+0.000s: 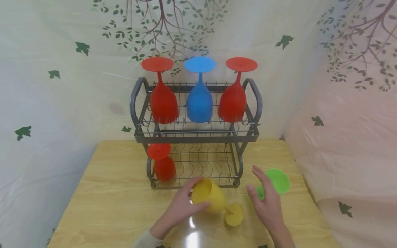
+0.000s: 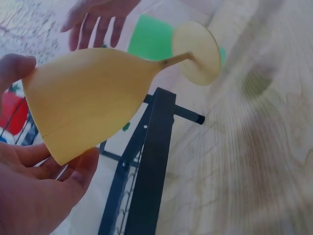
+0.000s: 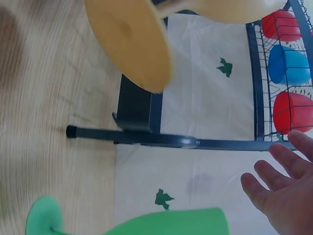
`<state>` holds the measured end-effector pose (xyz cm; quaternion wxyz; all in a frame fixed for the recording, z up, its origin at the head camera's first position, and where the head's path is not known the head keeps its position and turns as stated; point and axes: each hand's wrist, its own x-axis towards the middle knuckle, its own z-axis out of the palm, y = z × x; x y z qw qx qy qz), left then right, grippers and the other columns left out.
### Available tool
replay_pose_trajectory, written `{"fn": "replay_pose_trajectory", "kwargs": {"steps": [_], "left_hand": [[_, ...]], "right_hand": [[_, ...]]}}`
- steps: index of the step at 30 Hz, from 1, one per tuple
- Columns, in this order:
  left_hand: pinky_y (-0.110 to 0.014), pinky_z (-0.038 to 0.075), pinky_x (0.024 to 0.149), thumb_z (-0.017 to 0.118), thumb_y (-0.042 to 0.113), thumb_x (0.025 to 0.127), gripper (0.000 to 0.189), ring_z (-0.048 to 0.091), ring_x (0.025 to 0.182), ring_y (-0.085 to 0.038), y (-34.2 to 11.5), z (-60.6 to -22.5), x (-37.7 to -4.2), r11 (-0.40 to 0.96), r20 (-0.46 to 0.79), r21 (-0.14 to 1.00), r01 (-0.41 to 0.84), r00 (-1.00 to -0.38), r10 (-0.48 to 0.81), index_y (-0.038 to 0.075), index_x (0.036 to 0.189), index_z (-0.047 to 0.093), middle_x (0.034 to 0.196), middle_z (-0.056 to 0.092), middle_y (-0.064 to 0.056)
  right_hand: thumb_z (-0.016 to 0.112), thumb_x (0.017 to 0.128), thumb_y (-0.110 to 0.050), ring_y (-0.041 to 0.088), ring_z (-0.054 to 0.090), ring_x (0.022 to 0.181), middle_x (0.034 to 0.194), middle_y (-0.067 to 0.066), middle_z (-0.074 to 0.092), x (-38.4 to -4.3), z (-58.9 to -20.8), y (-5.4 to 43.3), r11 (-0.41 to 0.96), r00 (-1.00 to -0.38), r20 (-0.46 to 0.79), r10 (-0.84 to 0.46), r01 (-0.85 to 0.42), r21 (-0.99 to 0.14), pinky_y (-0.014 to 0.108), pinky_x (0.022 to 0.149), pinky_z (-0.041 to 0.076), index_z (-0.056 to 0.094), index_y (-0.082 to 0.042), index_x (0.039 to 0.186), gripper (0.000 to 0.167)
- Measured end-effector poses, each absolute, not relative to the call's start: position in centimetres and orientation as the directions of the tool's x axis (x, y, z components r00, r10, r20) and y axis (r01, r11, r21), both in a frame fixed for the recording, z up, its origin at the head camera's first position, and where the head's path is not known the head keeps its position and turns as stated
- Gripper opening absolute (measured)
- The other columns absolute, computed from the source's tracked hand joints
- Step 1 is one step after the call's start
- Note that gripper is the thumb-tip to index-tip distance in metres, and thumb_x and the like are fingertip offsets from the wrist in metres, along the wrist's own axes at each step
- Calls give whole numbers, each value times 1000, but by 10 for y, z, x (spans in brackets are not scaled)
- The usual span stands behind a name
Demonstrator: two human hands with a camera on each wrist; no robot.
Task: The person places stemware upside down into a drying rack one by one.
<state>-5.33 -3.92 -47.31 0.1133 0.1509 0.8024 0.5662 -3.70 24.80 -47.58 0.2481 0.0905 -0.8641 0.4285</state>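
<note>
My left hand (image 1: 182,205) grips a yellow plastic wine glass (image 1: 216,199) round its bowl near the rim. The glass is tilted, with its mouth toward my left and its foot toward the right. In the left wrist view, thumb and fingers pinch the bowl (image 2: 93,98) from opposite sides. My right hand (image 1: 267,203) has its fingers spread and holds nothing. Beside and partly behind it lies a green wine glass (image 1: 279,181), its stem partly hidden by the hand. The right wrist view shows this green glass (image 3: 171,223) apart from the fingers.
A dark two-tier dish rack (image 1: 196,139) stands at the back of the wooden table (image 1: 114,206). Upside down on its top tier are a red glass (image 1: 163,103), a blue glass (image 1: 200,103) and another red glass (image 1: 232,103). A red glass (image 1: 165,168) sits at the lower left.
</note>
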Motion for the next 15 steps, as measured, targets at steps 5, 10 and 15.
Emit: {"fn": "replay_pose_trajectory", "kwargs": {"steps": [5,10,15], "left_hand": [[-48,59,92,82,31,86,82,59,122,-45,-50,-476,-50,199,-71,980,0,-936,346,10,155,43,149,49,-23],[-48,54,101,80,24,88,77,56,130,-42,-59,-480,-46,96,-94,993,-67,-944,315,11,155,44,153,47,-23],[-53,44,112,80,20,89,75,48,139,-41,-68,-486,-41,21,-107,994,-106,-964,244,9,155,45,156,46,-19]], "right_hand": [[69,93,-2,3,42,142,152,15,54,-38,-475,239,591,-859,508,62,-379,-712,15,115,30,55,-3,145,54],[69,92,-1,5,43,142,152,16,54,-39,-476,230,575,-851,522,56,-400,-714,16,115,31,56,-3,145,54],[68,93,0,9,43,142,152,17,53,-39,-474,220,552,-862,505,47,-399,-732,17,116,31,55,-5,146,55]]}}
